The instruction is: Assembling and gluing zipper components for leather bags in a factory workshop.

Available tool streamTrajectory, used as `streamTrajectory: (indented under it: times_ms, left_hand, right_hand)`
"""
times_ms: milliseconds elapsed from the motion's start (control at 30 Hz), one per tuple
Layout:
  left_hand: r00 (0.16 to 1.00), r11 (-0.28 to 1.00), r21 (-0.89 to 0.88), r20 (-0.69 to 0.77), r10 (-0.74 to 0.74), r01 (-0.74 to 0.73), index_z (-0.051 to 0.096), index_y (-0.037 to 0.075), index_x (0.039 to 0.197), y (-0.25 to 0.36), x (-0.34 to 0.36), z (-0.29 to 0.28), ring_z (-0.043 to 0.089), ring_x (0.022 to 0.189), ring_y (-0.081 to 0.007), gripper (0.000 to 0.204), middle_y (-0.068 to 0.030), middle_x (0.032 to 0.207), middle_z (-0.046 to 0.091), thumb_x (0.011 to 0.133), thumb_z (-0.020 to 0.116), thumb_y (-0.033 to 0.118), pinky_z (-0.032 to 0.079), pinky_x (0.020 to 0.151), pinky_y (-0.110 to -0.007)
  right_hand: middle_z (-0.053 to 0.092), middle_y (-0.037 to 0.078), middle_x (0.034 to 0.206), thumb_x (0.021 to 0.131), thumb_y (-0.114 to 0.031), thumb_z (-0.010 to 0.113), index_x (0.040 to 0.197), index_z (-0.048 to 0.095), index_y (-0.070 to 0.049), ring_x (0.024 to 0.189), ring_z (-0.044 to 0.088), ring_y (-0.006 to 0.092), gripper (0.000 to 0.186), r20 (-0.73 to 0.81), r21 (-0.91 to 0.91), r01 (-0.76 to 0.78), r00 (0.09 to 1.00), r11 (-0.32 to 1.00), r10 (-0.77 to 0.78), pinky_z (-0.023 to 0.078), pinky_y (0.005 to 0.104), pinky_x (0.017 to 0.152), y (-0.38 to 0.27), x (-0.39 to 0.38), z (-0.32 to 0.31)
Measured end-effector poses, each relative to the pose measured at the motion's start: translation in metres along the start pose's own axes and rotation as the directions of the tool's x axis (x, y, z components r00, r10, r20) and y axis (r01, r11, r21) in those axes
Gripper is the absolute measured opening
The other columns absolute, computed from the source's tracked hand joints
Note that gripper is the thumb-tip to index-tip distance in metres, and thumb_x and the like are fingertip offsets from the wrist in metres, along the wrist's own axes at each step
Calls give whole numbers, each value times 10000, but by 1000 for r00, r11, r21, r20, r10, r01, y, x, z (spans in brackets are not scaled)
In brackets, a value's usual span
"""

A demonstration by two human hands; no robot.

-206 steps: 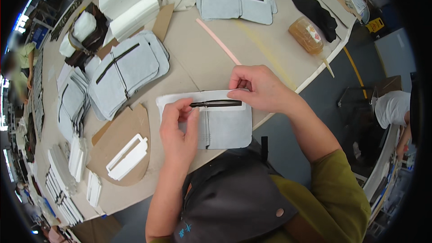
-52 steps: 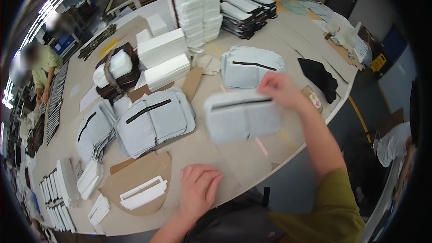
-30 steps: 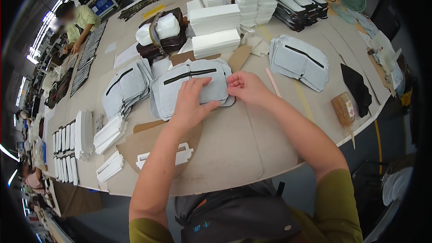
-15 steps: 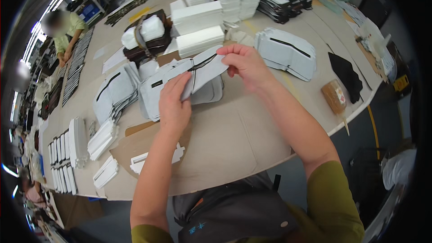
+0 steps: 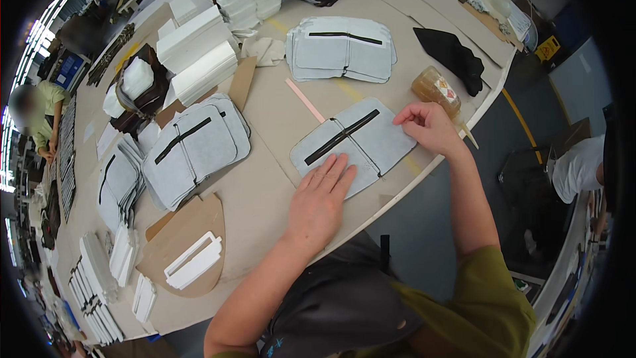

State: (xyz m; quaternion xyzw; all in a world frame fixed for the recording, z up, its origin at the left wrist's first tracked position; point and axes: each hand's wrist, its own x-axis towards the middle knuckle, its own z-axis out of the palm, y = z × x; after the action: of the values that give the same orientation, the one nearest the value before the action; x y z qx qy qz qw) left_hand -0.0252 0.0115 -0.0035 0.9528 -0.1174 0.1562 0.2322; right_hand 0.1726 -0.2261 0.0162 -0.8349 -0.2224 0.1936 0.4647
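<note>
Far left, a fanned stack (image 5: 129, 176) of pale grey panels on the counter (image 5: 265, 202). Then brown cardboard (image 5: 156, 258), white slotted frame (image 5: 199, 268) on top; larger stack (image 5: 205, 146) behind. Pink strip (image 5: 303, 98) next. Left hand (image 5: 321, 205) flat, fingers extended onto near-left edge of a single grey panel (image 5: 379, 142), black-lined slot aslant, lying on the counter. Right hand (image 5: 427, 127) curled at its right edge; cannot tell if pinching. Amber container (image 5: 434, 89) just beyond; black cloth (image 5: 457, 59) farthest right.

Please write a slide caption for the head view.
Grey panel on a table, left hand upon it, right hand at its edge.
</note>
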Motion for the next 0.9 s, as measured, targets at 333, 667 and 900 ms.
streamTrajectory:
  times_ms: [333,667,900]
  left_hand:
    - [981,990,-59,160,-114,125,628,52,1385,5,-4,-35,499,1423,-326,454,-142,1513,559,933,659,78,390,1173,-456]
    - [989,985,98,35,-146,142,492,-52,1474,-10,31,1,427,1470,-377,591,-219,1578,454,984,662,230,364,1192,-482]
    - [988,985,78,28,-154,151,544,-41,1444,-8,27,6,460,1447,-358,587,-196,1542,508,963,684,267,361,1190,-483]
  right_hand:
    - [588,-17,772,811,-76,796,981,749,-51,705,531,93,178,57,-69,93,994,993,-90,470,269,641,-12,-1,5]
    - [688,104,1237,754,-78,824,1199,712,-48,1178,605,312,459,203,-268,640,769,720,-607,479,409,1012,-42,19,61]
    - [696,105,1250,789,-120,825,1227,706,-54,1200,606,313,458,257,-246,641,766,727,-589,464,452,1033,-27,22,58]
